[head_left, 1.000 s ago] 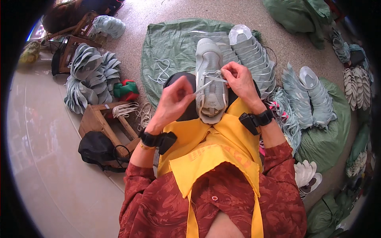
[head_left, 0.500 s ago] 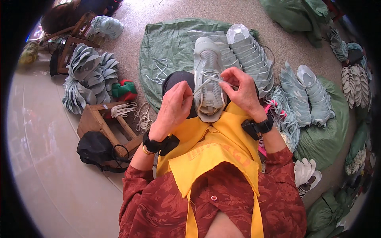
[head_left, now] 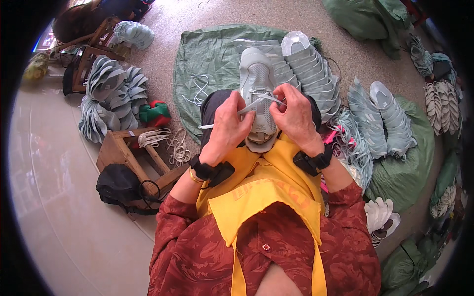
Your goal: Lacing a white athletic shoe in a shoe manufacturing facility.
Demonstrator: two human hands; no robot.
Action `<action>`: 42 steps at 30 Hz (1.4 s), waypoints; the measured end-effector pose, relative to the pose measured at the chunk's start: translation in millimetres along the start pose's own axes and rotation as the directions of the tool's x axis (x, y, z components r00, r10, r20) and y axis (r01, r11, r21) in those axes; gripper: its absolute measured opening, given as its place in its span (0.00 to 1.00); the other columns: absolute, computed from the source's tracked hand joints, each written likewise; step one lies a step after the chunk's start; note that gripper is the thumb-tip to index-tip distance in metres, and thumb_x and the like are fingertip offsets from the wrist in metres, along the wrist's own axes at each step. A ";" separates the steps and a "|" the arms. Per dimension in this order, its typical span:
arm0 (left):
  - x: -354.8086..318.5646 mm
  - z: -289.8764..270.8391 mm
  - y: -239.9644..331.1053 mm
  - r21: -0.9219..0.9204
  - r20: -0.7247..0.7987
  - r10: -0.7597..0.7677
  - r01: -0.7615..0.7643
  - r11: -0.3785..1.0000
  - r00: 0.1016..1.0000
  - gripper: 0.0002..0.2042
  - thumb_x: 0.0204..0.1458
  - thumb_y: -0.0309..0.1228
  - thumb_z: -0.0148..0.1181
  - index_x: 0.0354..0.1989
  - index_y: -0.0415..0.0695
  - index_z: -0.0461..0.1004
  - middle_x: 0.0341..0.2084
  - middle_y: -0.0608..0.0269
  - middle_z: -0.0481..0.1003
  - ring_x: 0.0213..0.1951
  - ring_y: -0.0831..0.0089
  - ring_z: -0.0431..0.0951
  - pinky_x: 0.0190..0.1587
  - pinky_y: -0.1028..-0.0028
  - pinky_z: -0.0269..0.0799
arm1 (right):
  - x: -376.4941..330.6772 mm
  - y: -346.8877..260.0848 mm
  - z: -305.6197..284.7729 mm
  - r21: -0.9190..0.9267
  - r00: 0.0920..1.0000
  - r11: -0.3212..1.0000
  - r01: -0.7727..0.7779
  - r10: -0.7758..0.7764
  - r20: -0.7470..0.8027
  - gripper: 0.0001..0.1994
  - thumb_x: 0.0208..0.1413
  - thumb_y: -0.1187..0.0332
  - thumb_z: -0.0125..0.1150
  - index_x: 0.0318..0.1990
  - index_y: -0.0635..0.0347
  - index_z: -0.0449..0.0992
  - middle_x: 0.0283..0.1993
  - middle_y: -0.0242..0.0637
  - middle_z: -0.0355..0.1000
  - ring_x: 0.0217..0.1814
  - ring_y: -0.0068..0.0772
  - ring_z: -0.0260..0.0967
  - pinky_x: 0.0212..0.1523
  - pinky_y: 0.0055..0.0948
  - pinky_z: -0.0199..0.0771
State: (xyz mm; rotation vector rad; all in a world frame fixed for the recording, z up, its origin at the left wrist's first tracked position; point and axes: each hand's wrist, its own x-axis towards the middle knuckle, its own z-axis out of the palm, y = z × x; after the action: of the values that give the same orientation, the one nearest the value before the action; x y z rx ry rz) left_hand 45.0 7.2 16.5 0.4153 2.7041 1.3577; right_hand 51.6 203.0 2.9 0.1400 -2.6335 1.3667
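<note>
A pale grey shoe upper (head_left: 258, 74) lies lengthwise between my knees, its toe pointing away from me and its heel end near the yellow apron (head_left: 266, 197). A white shoelace (head_left: 252, 107) runs through its eyelets. My left hand (head_left: 228, 122) is closed on the lace at the upper's left edge, and a loose end sticks out to the left past the fingers. At the right edge my right hand (head_left: 295, 116) pinches another part of the lace between thumb and forefinger. The two hands are close together over the lacing.
Nested grey uppers (head_left: 311, 69) lie beyond on a green sheet (head_left: 197, 54), with a loose white lace (head_left: 197, 91). More stacks (head_left: 392, 118) and bundled laces (head_left: 358, 150) lie at right. At left are a wooden stool (head_left: 136, 153), a black bag (head_left: 118, 185) and piled uppers (head_left: 108, 93).
Both hands have moved inward toward the shoe upper's middle. The left hand now overlaps its left edge, and a lace end shows to the left of that hand.
</note>
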 end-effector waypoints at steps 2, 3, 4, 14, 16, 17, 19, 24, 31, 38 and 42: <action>2.6 8.2 -2.1 0.078 -0.046 0.103 -0.099 0.992 0.994 0.10 0.50 0.22 0.62 0.36 0.37 0.65 0.26 0.52 0.70 0.28 0.58 0.75 0.31 0.64 0.69 | 1.9 4.6 2.3 -0.009 1.000 1.000 0.012 -0.013 -0.018 0.10 0.50 0.76 0.63 0.39 0.64 0.70 0.33 0.47 0.72 0.33 0.51 0.74 0.34 0.42 0.76; 4.3 11.6 -2.9 0.118 -0.067 0.156 -0.147 0.982 0.986 0.10 0.50 0.22 0.61 0.35 0.37 0.65 0.25 0.50 0.69 0.28 0.54 0.74 0.31 0.62 0.69 | 2.4 7.0 3.7 -0.013 0.999 1.000 0.020 -0.021 -0.027 0.10 0.50 0.76 0.63 0.39 0.64 0.70 0.33 0.48 0.72 0.34 0.52 0.74 0.35 0.43 0.76; 5.9 14.8 -3.9 0.128 -0.080 0.172 -0.161 0.979 0.982 0.10 0.49 0.22 0.60 0.35 0.37 0.65 0.25 0.50 0.69 0.28 0.53 0.74 0.31 0.61 0.69 | 2.9 9.5 5.3 -0.016 0.999 0.999 0.028 -0.029 -0.036 0.10 0.50 0.76 0.63 0.39 0.64 0.70 0.33 0.48 0.73 0.35 0.53 0.74 0.36 0.44 0.76; 29.9 2.8 -14.6 0.053 -0.028 0.188 -0.187 0.981 0.982 0.09 0.51 0.23 0.61 0.35 0.36 0.66 0.24 0.50 0.71 0.25 0.56 0.73 0.30 0.64 0.69 | 24.0 15.2 1.9 -0.025 0.999 0.998 0.050 -0.050 -0.011 0.08 0.49 0.75 0.64 0.37 0.65 0.73 0.33 0.48 0.75 0.36 0.52 0.76 0.37 0.43 0.76; 24.8 -2.5 -7.9 -0.032 -0.010 0.157 -0.157 0.987 0.988 0.09 0.52 0.24 0.62 0.35 0.36 0.67 0.24 0.50 0.71 0.25 0.58 0.73 0.29 0.65 0.69 | 25.3 16.5 -0.3 -0.011 0.998 0.998 0.070 -0.070 0.002 0.07 0.51 0.76 0.64 0.38 0.65 0.75 0.33 0.44 0.76 0.32 0.42 0.76 0.34 0.36 0.76; 25.2 -4.8 -6.9 -0.046 -0.010 0.165 -0.166 0.985 0.986 0.08 0.53 0.24 0.62 0.35 0.36 0.68 0.24 0.50 0.71 0.25 0.58 0.73 0.29 0.66 0.69 | 26.4 17.3 -1.6 -0.004 0.997 0.997 0.079 -0.079 0.009 0.07 0.52 0.76 0.64 0.39 0.64 0.76 0.33 0.41 0.76 0.30 0.37 0.76 0.33 0.32 0.76; 23.3 -8.0 -4.8 -0.074 -0.011 0.173 -0.173 0.982 0.985 0.08 0.55 0.24 0.62 0.35 0.36 0.68 0.24 0.50 0.72 0.24 0.58 0.73 0.29 0.66 0.69 | 28.9 18.0 -4.1 0.011 0.992 0.993 0.117 -0.117 0.042 0.07 0.53 0.76 0.64 0.39 0.64 0.77 0.34 0.40 0.76 0.31 0.36 0.75 0.33 0.32 0.76; 35.1 -17.8 9.5 0.072 -0.003 0.371 -0.370 0.926 0.929 0.06 0.57 0.22 0.60 0.36 0.36 0.69 0.27 0.50 0.72 0.30 0.52 0.75 0.32 0.62 0.71 | 43.0 12.8 -8.9 -0.005 0.967 0.974 0.228 -0.225 0.121 0.06 0.53 0.77 0.63 0.38 0.65 0.77 0.34 0.44 0.75 0.35 0.44 0.75 0.36 0.37 0.76; 50.0 -22.5 13.0 0.235 0.049 0.478 -0.476 0.848 0.877 0.05 0.58 0.23 0.58 0.38 0.39 0.68 0.28 0.50 0.69 0.33 0.47 0.74 0.34 0.56 0.70 | 66.8 13.0 -3.1 -0.209 0.914 0.906 0.368 -0.310 0.263 0.03 0.51 0.78 0.60 0.33 0.66 0.72 0.33 0.53 0.74 0.40 0.59 0.74 0.42 0.49 0.75; 18.9 -24.8 -16.8 0.206 0.120 0.328 -0.347 0.915 0.937 0.04 0.58 0.24 0.57 0.37 0.39 0.68 0.30 0.49 0.71 0.34 0.45 0.75 0.35 0.55 0.70 | 53.3 9.3 -12.1 0.014 0.950 0.969 0.248 -0.246 0.194 0.07 0.53 0.74 0.66 0.37 0.67 0.76 0.32 0.45 0.76 0.34 0.42 0.77 0.36 0.35 0.76; 10.2 -23.1 -18.1 0.204 0.099 0.293 -0.308 0.929 0.951 0.04 0.58 0.23 0.57 0.37 0.39 0.68 0.30 0.49 0.71 0.34 0.46 0.75 0.35 0.55 0.70 | 51.9 -1.8 -16.3 0.034 0.959 0.995 0.093 -0.098 0.267 0.09 0.53 0.71 0.68 0.37 0.67 0.78 0.32 0.45 0.78 0.33 0.41 0.78 0.36 0.33 0.77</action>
State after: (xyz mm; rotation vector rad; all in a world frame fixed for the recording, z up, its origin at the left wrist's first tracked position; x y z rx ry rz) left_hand 27.0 -18.1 16.4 0.9122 2.8292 1.0798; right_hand 2.7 215.0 23.7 0.4820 -2.7840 1.4334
